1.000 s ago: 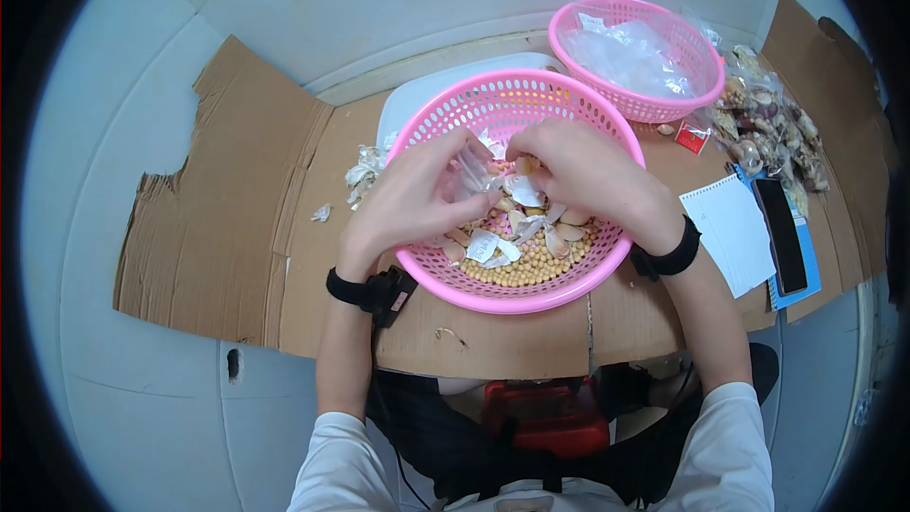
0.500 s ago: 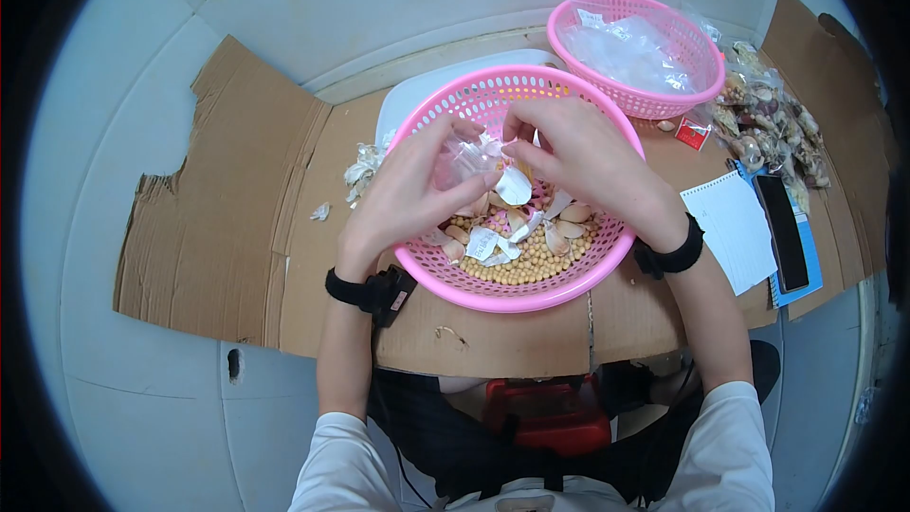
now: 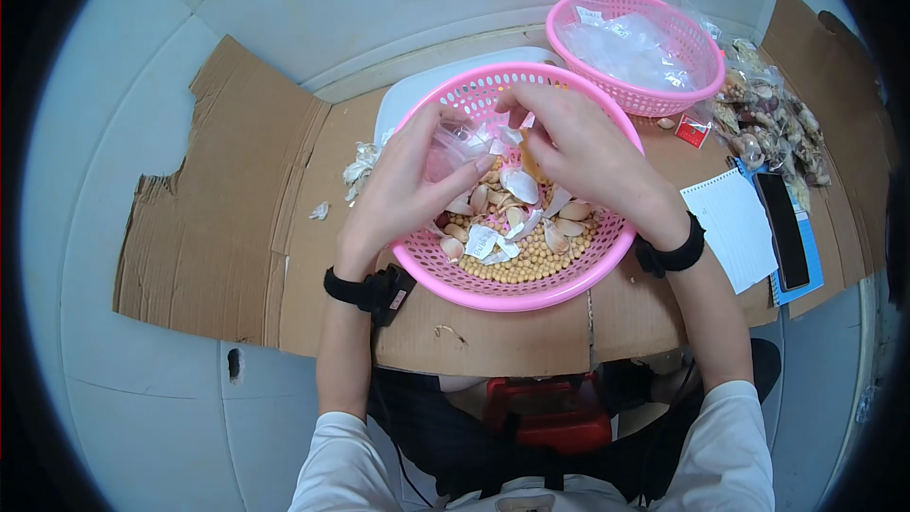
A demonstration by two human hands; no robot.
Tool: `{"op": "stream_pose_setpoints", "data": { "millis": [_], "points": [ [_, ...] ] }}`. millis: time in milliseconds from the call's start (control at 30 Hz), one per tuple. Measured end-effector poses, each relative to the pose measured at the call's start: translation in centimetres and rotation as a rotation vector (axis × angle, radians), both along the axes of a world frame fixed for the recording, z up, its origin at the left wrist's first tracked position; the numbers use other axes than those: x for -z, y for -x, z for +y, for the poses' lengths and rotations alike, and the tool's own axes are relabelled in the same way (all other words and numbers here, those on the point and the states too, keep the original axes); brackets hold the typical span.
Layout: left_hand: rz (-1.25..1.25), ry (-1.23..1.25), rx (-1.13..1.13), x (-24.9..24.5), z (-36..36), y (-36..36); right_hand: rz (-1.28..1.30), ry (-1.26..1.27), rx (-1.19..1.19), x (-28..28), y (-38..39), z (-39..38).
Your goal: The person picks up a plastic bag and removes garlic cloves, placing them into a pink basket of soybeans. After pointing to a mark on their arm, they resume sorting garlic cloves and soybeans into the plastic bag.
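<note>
A big pink basket [image 3: 517, 303] stands before me, holding yellow soybeans [image 3: 531, 268], garlic cloves [image 3: 556, 239] and torn white paper labels [image 3: 482, 242]. Inside its left half, my left hand [image 3: 409, 171] is closed round a small clear plastic bag [image 3: 457, 150], thumb pointing right. My right hand [image 3: 572, 144] reaches over from the right with fingers curled. At its thumb shows a flat yellow-brown piece [image 3: 531, 163]; what the fingers grip I cannot tell. Just below the hands lies a white scrap [image 3: 519, 186] on the beans.
Behind on the right, a second pink basket [image 3: 638, 93] holds clear plastic bags [image 3: 626, 45]. Filled bags [image 3: 773, 118] are heaped beside it, near a small red packet [image 3: 692, 132]. A notepad [image 3: 730, 228] and black phone [image 3: 783, 232] lie at right. White scraps [image 3: 362, 166] sit left.
My hands have drawn slightly apart, the right one rising a little. More of the yellow-brown piece and of the cloves below now shows. The bag stays in my left hand.
</note>
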State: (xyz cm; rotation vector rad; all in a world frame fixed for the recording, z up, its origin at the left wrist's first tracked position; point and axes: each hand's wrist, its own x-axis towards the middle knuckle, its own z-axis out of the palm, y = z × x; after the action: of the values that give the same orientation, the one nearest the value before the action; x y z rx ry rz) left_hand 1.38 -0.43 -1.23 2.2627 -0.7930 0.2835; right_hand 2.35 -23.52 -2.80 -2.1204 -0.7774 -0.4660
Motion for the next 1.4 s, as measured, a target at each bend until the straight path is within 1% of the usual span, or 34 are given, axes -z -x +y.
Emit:
{"op": "stream_pose_setpoints", "data": {
  "millis": [67,133,167,233,367,433,567,633,767,833,867,933,967,1033,1067,1133,1233,1400],
  "points": [
    [0.003,-0.004,-0.002,0.0,0.1,0.0,-0.025,0.032,0.021,0.6,-0.2,-0.2],
    [0.007,-0.008,-0.004,0.1,0.1,0.0,0.018,0.239,0.054,1.2,-0.1,-0.4],
    [0.013,-0.004,-0.005,0.1,0.1,0.0,0.019,0.24,0.054,1.3,0.0,-0.5],
    [0.019,0.0,-0.007,0.1,0.1,0.0,0.012,0.358,0.009,1.5,0.1,-0.6],
    [0.022,0.011,-0.009,-0.1,0.0,0.2,0.002,0.337,-0.024,1.3,0.2,-0.5],
    [0.029,0.012,-0.011,-0.1,0.0,0.3,0.065,0.343,-0.038,0.8,0.5,-0.6],
    [0.012,0.002,-0.003,-0.1,0.0,0.2,0.093,0.318,-0.034,0.7,0.3,-0.5],
    [0.013,0.001,-0.001,-0.1,0.0,0.2,0.176,0.33,-0.001,-0.1,0.7,-0.3],
    [-0.004,-0.004,-0.008,0.0,0.1,0.1,0.091,0.379,0.022,0.2,0.4,-0.4],
    [-0.022,-0.016,-0.002,-0.1,0.1,0.1,0.119,0.25,-0.016,0.2,0.3,-0.3],
    [0.0,0.008,-0.006,-0.2,0.0,0.2,0.12,0.25,-0.015,0.2,0.4,-0.3],
    [0.023,0.032,-0.009,-0.2,0.0,0.2,0.136,0.085,0.02,0.1,0.6,-0.1],
    [0.019,0.037,-0.012,-0.2,-0.1,0.1,0.136,0.085,0.02,0.1,0.5,-0.1],
    [0.015,0.041,-0.016,-0.2,-0.1,0.1,-0.018,0.006,0.026,0.0,0.0,-0.1],
    [0.014,0.042,-0.018,-0.2,-0.1,0.2,-0.018,0.006,0.026,-0.2,0.1,0.0],
    [0.014,0.043,-0.02,-0.1,0.0,0.2,0.036,-0.121,0.018,-0.8,0.2,0.1],
    [-0.023,0.046,-0.006,0.1,0.0,0.0,-0.021,-0.136,0.047,-0.8,0.0,0.0],
    [0.003,0.009,-0.014,-0.4,-0.1,0.3,0.036,-0.168,0.051,-1.2,0.3,0.0]
  ]
}}
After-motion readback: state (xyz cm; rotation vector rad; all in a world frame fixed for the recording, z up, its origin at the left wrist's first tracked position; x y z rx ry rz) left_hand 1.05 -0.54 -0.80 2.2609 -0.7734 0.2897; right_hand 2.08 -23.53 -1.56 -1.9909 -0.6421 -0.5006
